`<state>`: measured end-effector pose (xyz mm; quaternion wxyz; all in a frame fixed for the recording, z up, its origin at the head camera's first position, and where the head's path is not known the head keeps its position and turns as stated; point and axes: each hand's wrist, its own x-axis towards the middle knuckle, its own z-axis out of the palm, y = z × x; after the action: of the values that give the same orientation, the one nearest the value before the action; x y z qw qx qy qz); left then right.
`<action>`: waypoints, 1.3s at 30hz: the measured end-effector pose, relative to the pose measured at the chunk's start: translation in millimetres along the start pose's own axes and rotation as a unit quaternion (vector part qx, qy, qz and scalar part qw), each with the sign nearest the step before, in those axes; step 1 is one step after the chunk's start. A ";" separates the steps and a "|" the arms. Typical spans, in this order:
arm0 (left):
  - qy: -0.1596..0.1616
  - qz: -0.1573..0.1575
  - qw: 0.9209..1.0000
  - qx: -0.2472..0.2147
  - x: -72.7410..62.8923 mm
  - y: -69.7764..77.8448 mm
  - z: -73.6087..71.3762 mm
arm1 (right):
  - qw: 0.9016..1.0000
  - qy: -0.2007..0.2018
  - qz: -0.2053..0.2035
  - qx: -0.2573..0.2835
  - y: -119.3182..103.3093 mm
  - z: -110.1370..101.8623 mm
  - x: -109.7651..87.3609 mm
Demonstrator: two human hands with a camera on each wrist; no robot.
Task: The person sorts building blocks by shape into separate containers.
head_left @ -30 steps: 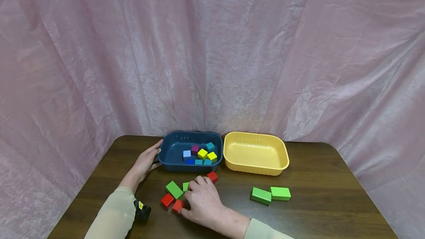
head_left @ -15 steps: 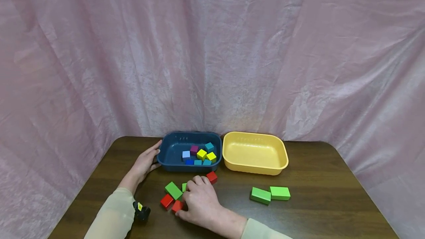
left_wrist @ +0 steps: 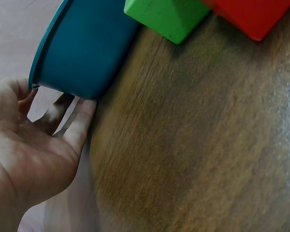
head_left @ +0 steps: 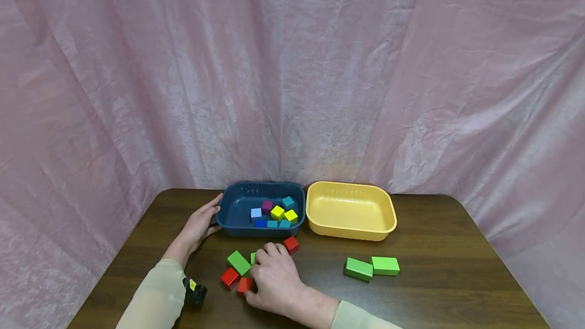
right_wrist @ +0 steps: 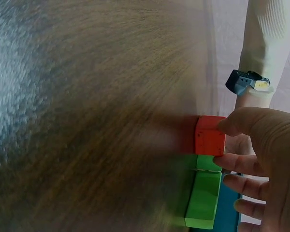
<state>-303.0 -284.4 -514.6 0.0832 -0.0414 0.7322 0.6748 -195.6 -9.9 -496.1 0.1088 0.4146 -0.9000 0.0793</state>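
Note:
My left hand (head_left: pixel 196 228) lies against the left end of the dark blue tray (head_left: pixel 233 231). In the left wrist view, its straight fingertips (left_wrist: pixel 87 107) touch the tray's side. Several small coloured cubes, among them a yellow cube (head_left: pixel 277 212), sit inside that tray. My right hand (head_left: pixel 276 281) is low over the table, in front of the tray. Its thumb and index finger pinch a red block (right_wrist: pixel 210 136), as the right wrist view shows. Beside it are another red block (head_left: pixel 230 278), a green block (head_left: pixel 239 263) and a green block (head_left: pixel 253 258) partly hidden by the hand.
A yellow tray (head_left: pixel 352 237) stands right of the blue one, with nothing in it. A red block (head_left: pixel 291 244) lies before the blue tray. Two green blocks (head_left: pixel 385 266) lie at the right on the wooden table (head_left: pixel 439 278). A pink curtain (head_left: pixel 292 75) hangs behind.
The right thumb has shifted slightly at the red block, which has turned a little. The left hand and the trays keep their places.

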 end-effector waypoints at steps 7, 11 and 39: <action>0.000 0.001 1.000 0.001 -0.6 1.0 -0.1 | 1.000 -0.005 -0.001 0.004 0.1 0.0 -0.3; 0.001 0.002 1.000 0.002 -1.0 1.3 0.7 | 1.000 0.003 -0.004 0.007 0.0 0.3 -1.2; 0.004 -0.002 1.000 -0.005 0.8 0.0 -0.3 | 0.995 0.067 0.042 0.068 28.2 -29.6 -5.6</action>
<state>-303.8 -284.7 -514.8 0.0813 -0.0465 0.7292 0.6779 -209.7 19.3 -470.5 0.1369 0.3767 -0.8998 0.1724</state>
